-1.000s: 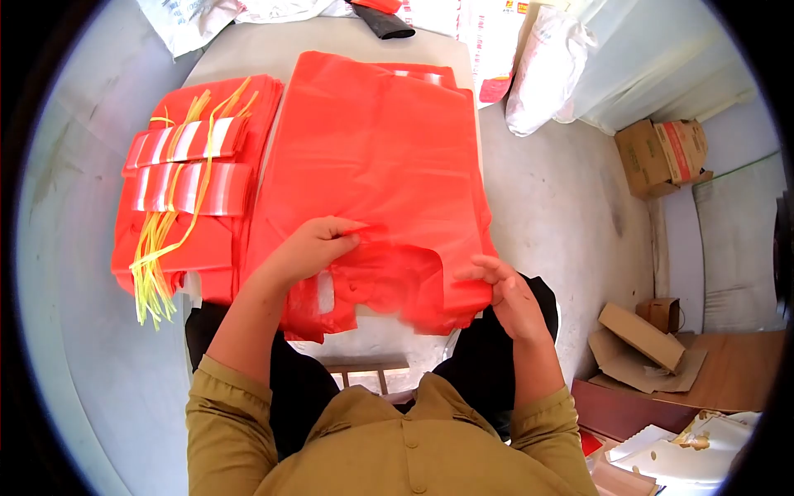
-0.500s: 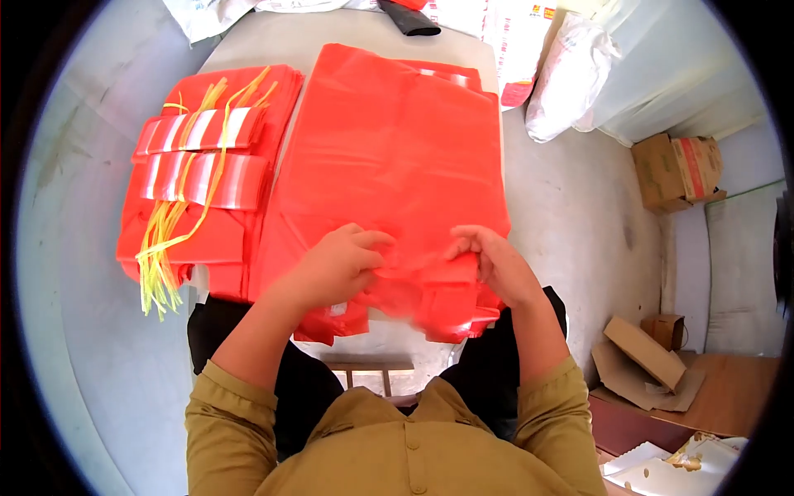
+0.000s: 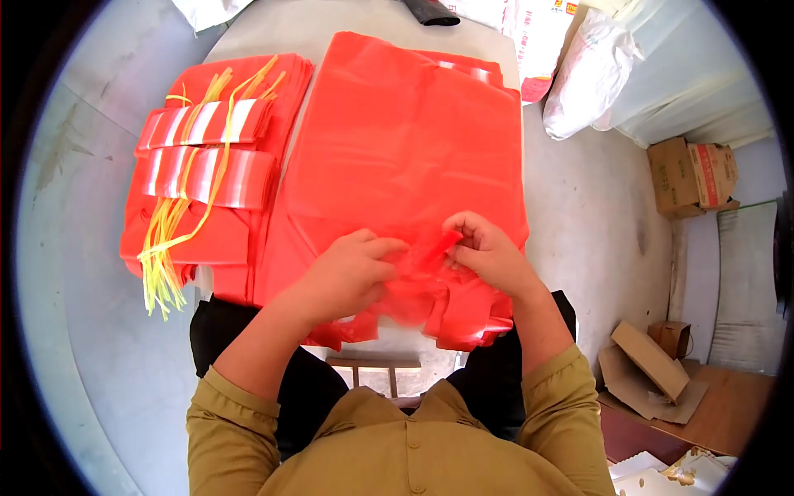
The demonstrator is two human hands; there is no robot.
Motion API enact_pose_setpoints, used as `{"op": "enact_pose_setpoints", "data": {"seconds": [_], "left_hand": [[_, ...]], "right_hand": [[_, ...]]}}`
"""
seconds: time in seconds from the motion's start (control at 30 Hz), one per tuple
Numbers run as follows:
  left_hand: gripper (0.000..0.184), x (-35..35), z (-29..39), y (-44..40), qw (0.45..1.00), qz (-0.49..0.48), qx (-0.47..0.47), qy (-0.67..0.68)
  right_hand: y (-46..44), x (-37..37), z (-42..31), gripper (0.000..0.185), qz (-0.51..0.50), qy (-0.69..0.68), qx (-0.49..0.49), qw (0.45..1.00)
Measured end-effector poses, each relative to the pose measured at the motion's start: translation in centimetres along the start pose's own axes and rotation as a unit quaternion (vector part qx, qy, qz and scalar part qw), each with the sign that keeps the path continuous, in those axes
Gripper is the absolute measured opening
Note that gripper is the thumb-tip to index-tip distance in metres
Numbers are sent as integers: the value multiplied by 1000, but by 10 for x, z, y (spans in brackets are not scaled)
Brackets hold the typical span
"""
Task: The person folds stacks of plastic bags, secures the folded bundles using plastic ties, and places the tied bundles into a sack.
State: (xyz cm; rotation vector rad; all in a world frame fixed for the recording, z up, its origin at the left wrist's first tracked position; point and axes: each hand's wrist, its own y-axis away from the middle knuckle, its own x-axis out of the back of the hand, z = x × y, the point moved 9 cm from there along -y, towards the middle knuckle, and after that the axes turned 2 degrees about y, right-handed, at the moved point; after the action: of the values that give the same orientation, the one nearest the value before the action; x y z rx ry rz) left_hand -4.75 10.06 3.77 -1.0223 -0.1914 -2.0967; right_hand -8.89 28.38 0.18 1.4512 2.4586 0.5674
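A stack of flat red plastic bags (image 3: 405, 149) covers the middle of the table, its cut handle ends hanging over the near edge. Between thumb and fingers, my right hand (image 3: 486, 255) pinches a lifted strip of thin red film at the stack's near end. My left hand (image 3: 351, 277) is bent over the same end, with its fingers curled at the other side of that film; the fingertips are partly hidden. Below the hands the film is blurred. To the left lies another red pile with folded red-and-white striped bundles (image 3: 207, 175) and yellow ties (image 3: 165, 240) on top.
The pale table (image 3: 273, 37) shows behind the stacks. A white sack (image 3: 589, 74) stands on the floor at the right, near a cardboard box (image 3: 691, 176). Opened cardboard (image 3: 649, 372) lies on a brown surface at lower right. A wooden stool bar (image 3: 372, 362) shows below.
My right hand has lifted a strip of red film that now stands between its fingers. My left hand has moved slightly right and down. The whole view has shifted a little.
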Motion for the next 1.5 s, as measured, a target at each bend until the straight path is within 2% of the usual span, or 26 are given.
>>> {"op": "enact_pose_setpoints", "data": {"seconds": [0.17, 0.27, 0.47, 0.5, 0.57, 0.67, 0.87, 1.1, 1.2, 1.5], "left_hand": [[28, -1, 2, 1, 1000, -10, 1, -22], [28, -4, -2, 3, 1000, 1, -3, -26], [31, -4, -5, 6, 1000, 13, 15, -23], [31, -3, -5, 6, 999, 16, 17, -22], [30, -4, -5, 5, 999, 8, 22, -25], [30, -4, -5, 3, 999, 4, 29, -22], [33, 1, -4, 3, 999, 9, 43, -10], [37, 5, 0, 0, 997, -11, 70, 31], [38, 9, 4, 2, 998, 18, 54, -5], [41, 2, 4, -2, 999, 8, 35, -29]], "right_hand": [[-10, -29, -24, 29, -30, 68, 45, 996], [-27, -35, -5, 29, -50, 99, 48, 993], [-27, -31, 1, 31, 6, 81, 38, 996], [-26, -31, -1, 30, 12, 118, 45, 992], [-24, -31, -3, 29, 22, 192, 60, 979], [-21, -34, -13, 28, 77, 303, 159, 937], [-15, -40, -24, 32, 115, 403, 197, 886], [-9, -44, -28, 33, 143, 441, 194, 865], [-9, -45, -28, 34, 149, 449, 207, 856], [-7, -48, -29, 34, 148, 460, 232, 844]]}}
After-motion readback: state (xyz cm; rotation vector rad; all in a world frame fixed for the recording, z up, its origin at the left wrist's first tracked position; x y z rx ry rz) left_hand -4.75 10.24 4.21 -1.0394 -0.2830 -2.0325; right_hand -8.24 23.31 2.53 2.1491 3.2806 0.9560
